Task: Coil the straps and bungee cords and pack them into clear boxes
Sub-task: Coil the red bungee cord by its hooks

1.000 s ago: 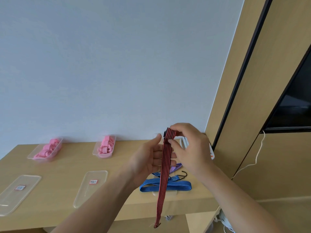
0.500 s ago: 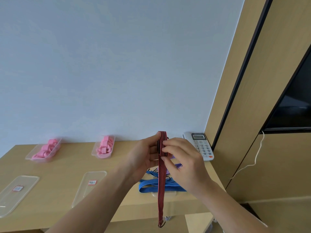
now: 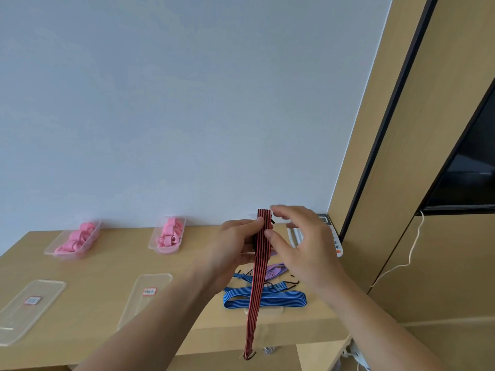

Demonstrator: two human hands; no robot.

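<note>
left hand (image 3: 235,245): pinches folded top of red-black bungee cord (image 3: 257,285) | right hand (image 3: 302,250): fingers spread, thumb at cord | cord: hangs past near desk (image 3: 93,277) edge, before blue cord (image 3: 267,301) lying right

Wooden desk (image 3: 107,277), white desk phone (image 3: 337,243) (partly hidden) at its far corner, white cable (image 3: 409,259) hanging right

A red-and-black striped bungee cord (image 3: 256,287), folded over at its top, hangs from the left hand (image 3: 235,246) above a blue cord (image 3: 290,301) lying near right, while far-left clear boxes (image 3: 48,251) hold pink coils (image 3: 73,241).
</note>
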